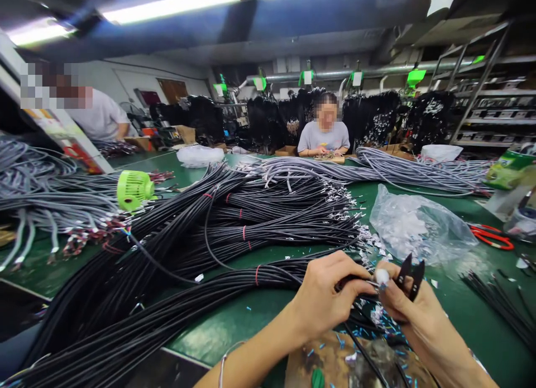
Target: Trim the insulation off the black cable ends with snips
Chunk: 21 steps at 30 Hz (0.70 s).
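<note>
My left hand (329, 290) is closed in a pinch on the end of a black cable (344, 282), close to its stripped tip. Facing it, my right hand (412, 307) is closed around small black snips (412, 276), whose two blades point up and stand apart. Its thumb and forefinger meet at the cable's tip, beside a small white piece (382, 276); whether that is wrapping or filler I cannot tell. Under both hands lies a stained board (305, 360) strewn with blue and white scraps. A red-tied bundle of black cables (234, 284) runs leftward from my left hand.
More black cable bundles (276, 231) and grey cables (310, 167) cover the green table (213, 335). At right lie a clear plastic bag (419, 220) of white scraps and red-handled scissors (494, 237). A green fan (134, 190) stands left. Two people (324, 137) work beyond.
</note>
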### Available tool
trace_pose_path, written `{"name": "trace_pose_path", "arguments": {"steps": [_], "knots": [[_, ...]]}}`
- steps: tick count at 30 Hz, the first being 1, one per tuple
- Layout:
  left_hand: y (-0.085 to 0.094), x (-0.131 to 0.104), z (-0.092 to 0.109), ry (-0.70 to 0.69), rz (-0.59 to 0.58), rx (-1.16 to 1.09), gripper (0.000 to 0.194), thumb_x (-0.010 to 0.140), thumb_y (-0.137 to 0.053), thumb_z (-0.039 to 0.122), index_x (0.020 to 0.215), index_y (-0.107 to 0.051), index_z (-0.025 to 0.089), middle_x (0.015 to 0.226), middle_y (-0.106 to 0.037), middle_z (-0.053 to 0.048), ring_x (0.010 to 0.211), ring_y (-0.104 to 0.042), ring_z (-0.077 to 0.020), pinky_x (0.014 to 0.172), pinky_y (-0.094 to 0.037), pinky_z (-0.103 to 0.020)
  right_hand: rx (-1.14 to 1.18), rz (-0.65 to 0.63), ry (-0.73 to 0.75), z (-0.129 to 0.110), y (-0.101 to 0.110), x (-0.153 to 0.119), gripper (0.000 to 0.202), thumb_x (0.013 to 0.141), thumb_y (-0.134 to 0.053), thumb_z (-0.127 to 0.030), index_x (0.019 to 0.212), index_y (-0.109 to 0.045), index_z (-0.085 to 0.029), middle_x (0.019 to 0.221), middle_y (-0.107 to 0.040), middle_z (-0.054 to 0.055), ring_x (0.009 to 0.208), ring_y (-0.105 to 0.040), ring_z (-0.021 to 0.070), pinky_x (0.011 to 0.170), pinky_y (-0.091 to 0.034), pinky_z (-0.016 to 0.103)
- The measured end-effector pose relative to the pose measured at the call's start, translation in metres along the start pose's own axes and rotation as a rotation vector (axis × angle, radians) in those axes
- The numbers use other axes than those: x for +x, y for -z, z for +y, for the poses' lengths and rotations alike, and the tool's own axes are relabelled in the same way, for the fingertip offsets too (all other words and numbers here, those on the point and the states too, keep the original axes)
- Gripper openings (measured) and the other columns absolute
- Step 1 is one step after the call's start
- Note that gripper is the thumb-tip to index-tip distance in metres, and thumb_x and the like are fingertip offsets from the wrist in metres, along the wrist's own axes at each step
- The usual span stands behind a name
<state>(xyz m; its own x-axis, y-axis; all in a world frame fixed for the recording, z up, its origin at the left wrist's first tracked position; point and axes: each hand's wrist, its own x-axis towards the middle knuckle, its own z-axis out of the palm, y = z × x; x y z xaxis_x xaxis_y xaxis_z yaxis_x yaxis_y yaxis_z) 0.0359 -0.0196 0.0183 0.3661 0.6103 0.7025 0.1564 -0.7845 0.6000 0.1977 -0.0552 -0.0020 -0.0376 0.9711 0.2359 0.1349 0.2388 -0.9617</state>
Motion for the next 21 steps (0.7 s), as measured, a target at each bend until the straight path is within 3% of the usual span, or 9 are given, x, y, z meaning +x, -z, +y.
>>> {"name": "trace_pose_path", "arguments": {"steps": [2,4,8,13,14,18,21], "knots": [[0.001,0.002,-0.001,0.026,-0.014,-0.028,0.005,0.075,-0.067,0.008,0.075,-0.069,0.012,0.069,-0.066,-0.004,0.062,-0.057,-0.0130,0.059,-0.045,-0.022,0.057,-0.098,-0.009,0.001,0.000,0.001,0.029,0.090,-0.044,-0.046,0.080,-0.049,-0.020,0.060,-0.030,-0.006,0.048,-0.023,0.0083,0.041,-0.021,0.021],[0.001,0.003,0.000,0.079,-0.038,-0.017,0.004,0.075,-0.067,0.009,0.074,-0.068,0.013,0.068,-0.064,-0.003,0.060,-0.055,-0.0124,0.056,-0.044,-0.022,-0.127,-0.078,0.159,-0.001,0.001,0.002,0.023,0.091,-0.044,-0.037,0.077,-0.048,-0.019,0.064,-0.037,-0.003,0.053,-0.032,0.0104,0.046,-0.028,0.023],[0.000,0.001,0.002,0.130,-0.100,0.058,0.012,0.081,-0.060,0.011,0.072,-0.068,0.012,0.064,-0.063,-0.002,0.056,-0.053,-0.0117,0.054,-0.040,-0.022,-0.597,0.149,0.507,-0.001,0.007,0.006,0.014,0.086,-0.047,-0.015,0.074,-0.045,-0.021,0.068,-0.044,0.000,0.062,-0.042,0.0137,0.055,-0.034,0.025],[0.002,0.000,0.005,0.129,-0.084,0.090,0.025,0.084,-0.053,0.008,0.064,-0.067,0.013,0.058,-0.064,-0.002,0.051,-0.051,-0.0105,0.052,-0.038,-0.021,-0.664,0.559,0.477,-0.003,0.023,0.010,0.011,0.087,-0.050,-0.022,0.076,-0.047,-0.021,0.064,-0.041,-0.002,0.054,-0.040,0.0136,0.051,-0.033,0.025],[0.002,0.000,0.005,0.129,-0.066,0.095,0.024,0.083,-0.053,0.009,0.064,-0.067,0.013,0.057,-0.064,-0.002,0.049,-0.051,-0.0103,0.051,-0.038,-0.021,-0.651,0.549,0.462,-0.005,0.025,0.009,0.010,0.088,-0.050,-0.024,0.078,-0.048,-0.021,0.064,-0.042,-0.002,0.054,-0.040,0.0135,0.050,-0.033,0.025],[0.001,-0.001,0.004,0.098,-0.054,0.119,0.017,0.081,-0.058,0.012,0.068,-0.069,0.012,0.057,-0.063,-0.002,0.048,-0.049,-0.0101,0.050,-0.038,-0.022,-0.521,0.119,0.382,-0.011,0.018,0.007,0.014,0.087,-0.054,-0.030,0.076,-0.052,-0.021,0.070,-0.049,0.000,0.059,-0.045,0.0134,0.052,-0.036,0.025],[0.000,-0.001,0.000,0.058,-0.055,0.102,0.011,0.081,-0.061,0.013,0.074,-0.070,0.013,0.063,-0.065,-0.003,0.054,-0.053,-0.0116,0.054,-0.042,-0.023,-0.315,0.072,0.250,-0.008,0.008,0.005,0.022,0.087,-0.053,-0.036,0.073,-0.052,-0.020,0.067,-0.048,-0.001,0.060,-0.046,0.0133,0.052,-0.037,0.024]]}}
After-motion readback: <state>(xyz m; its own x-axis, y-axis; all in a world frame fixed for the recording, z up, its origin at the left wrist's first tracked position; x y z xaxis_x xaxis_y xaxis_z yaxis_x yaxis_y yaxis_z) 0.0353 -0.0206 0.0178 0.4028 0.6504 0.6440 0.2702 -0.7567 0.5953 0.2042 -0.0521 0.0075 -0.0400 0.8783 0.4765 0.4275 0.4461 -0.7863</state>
